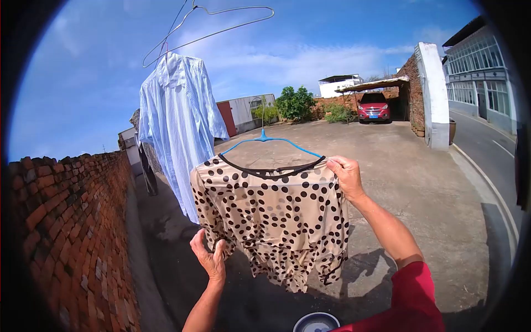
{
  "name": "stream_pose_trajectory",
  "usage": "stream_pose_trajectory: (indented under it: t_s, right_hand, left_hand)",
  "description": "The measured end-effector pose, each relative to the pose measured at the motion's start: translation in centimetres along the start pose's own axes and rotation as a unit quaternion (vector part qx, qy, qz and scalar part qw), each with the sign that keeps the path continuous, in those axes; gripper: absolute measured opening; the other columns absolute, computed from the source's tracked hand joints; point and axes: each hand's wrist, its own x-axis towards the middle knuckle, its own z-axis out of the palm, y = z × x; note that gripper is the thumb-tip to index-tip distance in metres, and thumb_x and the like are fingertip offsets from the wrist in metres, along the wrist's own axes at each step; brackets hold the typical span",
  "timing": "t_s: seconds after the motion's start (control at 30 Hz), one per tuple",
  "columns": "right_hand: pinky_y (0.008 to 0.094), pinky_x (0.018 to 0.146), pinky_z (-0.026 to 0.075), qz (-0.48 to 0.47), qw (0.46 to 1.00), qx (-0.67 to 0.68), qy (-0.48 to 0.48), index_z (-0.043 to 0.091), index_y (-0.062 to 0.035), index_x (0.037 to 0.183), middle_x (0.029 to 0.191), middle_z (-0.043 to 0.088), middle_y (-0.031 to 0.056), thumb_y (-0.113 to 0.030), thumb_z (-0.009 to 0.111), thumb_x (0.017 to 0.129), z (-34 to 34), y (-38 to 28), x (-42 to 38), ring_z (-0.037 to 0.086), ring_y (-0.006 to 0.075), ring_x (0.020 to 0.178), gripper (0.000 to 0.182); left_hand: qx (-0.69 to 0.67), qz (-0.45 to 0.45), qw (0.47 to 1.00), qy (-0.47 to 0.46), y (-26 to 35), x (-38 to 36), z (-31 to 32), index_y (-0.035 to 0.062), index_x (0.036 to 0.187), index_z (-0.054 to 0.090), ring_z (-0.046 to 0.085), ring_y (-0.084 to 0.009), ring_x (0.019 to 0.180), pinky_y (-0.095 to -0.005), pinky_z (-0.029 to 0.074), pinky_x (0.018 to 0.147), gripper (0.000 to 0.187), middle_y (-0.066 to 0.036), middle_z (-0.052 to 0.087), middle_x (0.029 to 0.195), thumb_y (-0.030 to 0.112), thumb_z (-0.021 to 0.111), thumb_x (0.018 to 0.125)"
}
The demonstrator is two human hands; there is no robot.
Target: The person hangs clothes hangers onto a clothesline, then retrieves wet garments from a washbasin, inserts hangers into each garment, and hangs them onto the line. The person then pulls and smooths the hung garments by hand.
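A beige blouse with black dots [276, 216] hangs in front of me on a blue hanger [263, 138], its dark neckline across the hanger's arms. My right hand [346, 176] is closed on the blouse's shoulder at the right end of the hanger, thumb on the near side. Beside the lower end of the left sleeve is my left hand [210, 257], thumb and fingers spread apart around the cuff's edge. The hanger's hook rises above the blouse with no line visible at it.
A blue striped shirt [180, 105] hangs at the left, with an empty wire hanger [210, 32] above it. A brick wall [77, 232] runs along the left. Below me stands a basin [316, 322]. A red car [374, 107] is parked under a shelter across the concrete yard.
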Motion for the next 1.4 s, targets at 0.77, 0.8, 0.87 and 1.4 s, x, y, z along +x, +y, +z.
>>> stream_pose_trajectory:
  t_s: [0.77, 0.8, 0.87, 1.4]
  right_hand:
    - [0.0266, 0.061, 0.048, -0.217, 0.955, 0.071, 0.188, 0.072, 0.0016, 0.083, 0.071, 0.066, 0.0015, -0.013, 0.070, 0.082, 9.2, -17.5, 38.6, 0.056, 0.0091, 0.063, 0.015]
    - [0.0293, 0.061, 0.049, -0.214, 0.952, 0.064, 0.210, 0.071, 0.0010, 0.077, 0.067, 0.066, 0.0044, -0.013, 0.071, 0.079, 9.3, -18.7, 39.7, 0.057, 0.0113, 0.060, 0.014]
    - [0.0302, 0.062, 0.050, -0.232, 0.947, 0.058, 0.217, 0.071, 0.0005, 0.074, 0.066, 0.067, 0.0054, -0.013, 0.073, 0.077, 9.9, -20.2, 41.7, 0.059, 0.0122, 0.060, 0.014]
    - [0.0416, 0.080, 0.055, 0.087, 0.936, 0.323, -0.111, 0.056, -0.0054, 0.118, 0.105, 0.065, 0.0108, -0.044, 0.044, 0.095, 6.0, -6.8, 18.8, 0.065, 0.0235, 0.087, 0.047]
  left_hand:
    - [-0.109, 0.002, 0.991, 0.073, 13.1, 31.6, -1.2, 0.0008, 0.100, 0.065, 0.064, -0.0156, 0.074, -0.0301, 0.050, 0.071, 0.039, -0.009, 0.070, 0.087, 0.016, 0.080, 0.067]
    - [-0.078, 0.004, 0.993, 0.087, 14.9, 32.2, -1.4, 0.0013, 0.099, 0.066, 0.065, -0.0168, 0.073, -0.0311, 0.050, 0.071, 0.040, -0.009, 0.070, 0.087, 0.018, 0.080, 0.066]
    - [-0.032, -0.001, 0.994, 0.106, 17.2, 33.0, -1.9, 0.0020, 0.099, 0.066, 0.065, -0.0188, 0.074, -0.0326, 0.051, 0.072, 0.042, -0.009, 0.070, 0.087, 0.022, 0.081, 0.065]
    - [-0.107, -0.162, 0.979, -0.063, 8.4, 19.4, -4.5, 0.0068, 0.087, 0.067, 0.060, -0.0071, 0.062, -0.0222, 0.046, 0.049, 0.023, -0.001, 0.067, 0.076, 0.021, 0.080, 0.075]
